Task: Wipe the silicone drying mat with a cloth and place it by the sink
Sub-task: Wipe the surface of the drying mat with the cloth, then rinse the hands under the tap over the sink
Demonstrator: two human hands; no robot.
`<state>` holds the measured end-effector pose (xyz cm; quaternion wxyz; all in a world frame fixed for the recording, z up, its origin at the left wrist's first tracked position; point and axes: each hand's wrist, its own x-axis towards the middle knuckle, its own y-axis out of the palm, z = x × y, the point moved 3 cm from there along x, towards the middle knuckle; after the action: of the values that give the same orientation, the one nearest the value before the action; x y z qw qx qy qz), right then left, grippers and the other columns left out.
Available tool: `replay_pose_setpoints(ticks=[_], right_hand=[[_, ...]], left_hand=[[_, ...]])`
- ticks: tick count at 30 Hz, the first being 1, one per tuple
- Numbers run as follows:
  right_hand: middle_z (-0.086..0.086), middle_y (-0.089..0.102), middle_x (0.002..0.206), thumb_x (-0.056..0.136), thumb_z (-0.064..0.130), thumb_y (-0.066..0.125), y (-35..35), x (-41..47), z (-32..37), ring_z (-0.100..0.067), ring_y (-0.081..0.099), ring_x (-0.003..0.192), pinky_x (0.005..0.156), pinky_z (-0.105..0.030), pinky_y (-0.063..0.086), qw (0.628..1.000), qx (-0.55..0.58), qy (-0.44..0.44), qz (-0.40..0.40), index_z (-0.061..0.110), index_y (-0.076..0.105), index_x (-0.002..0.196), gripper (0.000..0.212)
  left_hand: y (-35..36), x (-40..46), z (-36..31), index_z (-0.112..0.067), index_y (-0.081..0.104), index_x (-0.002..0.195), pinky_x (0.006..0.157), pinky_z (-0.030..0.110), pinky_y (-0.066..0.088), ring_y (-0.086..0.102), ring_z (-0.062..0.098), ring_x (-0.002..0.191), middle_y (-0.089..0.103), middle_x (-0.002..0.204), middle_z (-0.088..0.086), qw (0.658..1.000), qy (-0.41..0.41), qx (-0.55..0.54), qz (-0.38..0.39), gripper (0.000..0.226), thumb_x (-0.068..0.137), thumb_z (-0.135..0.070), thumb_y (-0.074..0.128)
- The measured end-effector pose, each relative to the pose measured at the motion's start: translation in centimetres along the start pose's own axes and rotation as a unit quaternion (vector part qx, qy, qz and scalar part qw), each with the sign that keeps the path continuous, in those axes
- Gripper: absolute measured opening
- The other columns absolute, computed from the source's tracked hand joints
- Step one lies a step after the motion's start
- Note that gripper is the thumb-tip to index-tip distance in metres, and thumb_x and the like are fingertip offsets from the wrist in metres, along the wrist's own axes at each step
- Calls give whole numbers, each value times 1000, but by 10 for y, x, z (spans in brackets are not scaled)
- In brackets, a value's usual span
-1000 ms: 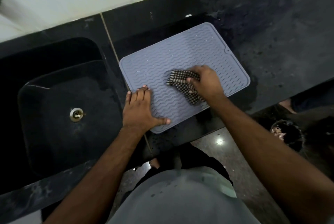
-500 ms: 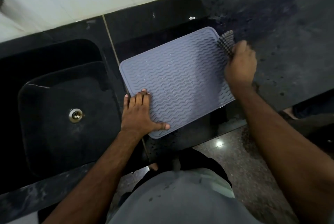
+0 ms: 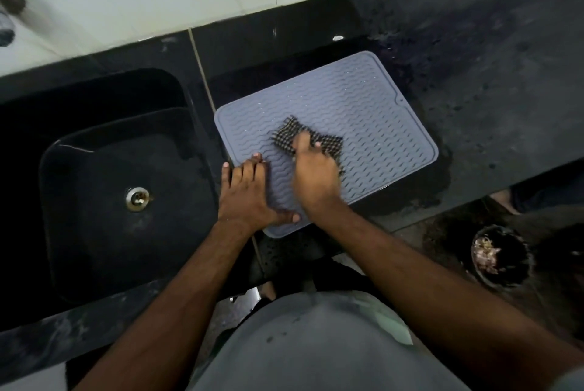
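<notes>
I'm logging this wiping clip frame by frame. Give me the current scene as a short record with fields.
mat: grey silicone drying mat flat on the black counter, right of the sink
cloth: checked cloth on the mat's middle
right hand: grips the cloth
left hand: rests flat on the mat's near-left corner
stage: wiping

We see bare worktop (image 3: 493, 100) right of the drying mat (image 3: 363, 100) and behind it to the wall; the sink (image 3: 120, 201) drops away at its left edge.
</notes>
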<state>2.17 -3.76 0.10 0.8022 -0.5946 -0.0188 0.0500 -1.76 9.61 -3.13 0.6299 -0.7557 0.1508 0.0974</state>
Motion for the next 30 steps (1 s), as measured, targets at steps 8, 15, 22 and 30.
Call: replay_pose_setpoints(ticks=[8, 15, 22, 30], right_hand=[[-2, 72, 113, 93, 21, 65, -15, -18, 26, -18, 69, 101, 95, -41, 55, 904, 402, 114, 87, 23, 53, 128, 37], [-11, 74, 109, 98, 6, 60, -68, -45, 114, -19, 73, 97, 84, -35, 59, 696, 668, 142, 223, 16, 62, 123, 28], [4, 69, 124, 105, 25, 53, -147, -57, 202, -6, 67, 109, 93, -27, 55, 821, 445, -306, 183, 21, 63, 132, 29], [-10, 1, 169, 103, 22, 53, -164, -47, 270, -35, 0, 155, 121, -52, 19, 614, -84, -769, -156, 32, 5, 161, 75]], left_hand=[[-24, -44, 21, -31, 37, 140, 110, 26, 43, 52, -3, 127, 52, 139, -12, 857, 20, -510, -69, 95, 63, -68, 77], [-80, -92, 45, -29, 7, 154, 86, 10, 49, 57, -5, 120, 40, 150, -12, 721, -34, -685, -96, 143, 44, -63, 93], [-139, -154, 97, -3, 60, 122, 73, 36, 53, 63, 28, 87, 66, 95, 14, 594, -23, -789, -156, 69, 68, -31, 91], [-204, -233, 129, -11, 68, 85, 50, 20, 43, 47, 9, 59, 51, 75, 8, 664, -5, -744, -79, 11, 76, -10, 74]])
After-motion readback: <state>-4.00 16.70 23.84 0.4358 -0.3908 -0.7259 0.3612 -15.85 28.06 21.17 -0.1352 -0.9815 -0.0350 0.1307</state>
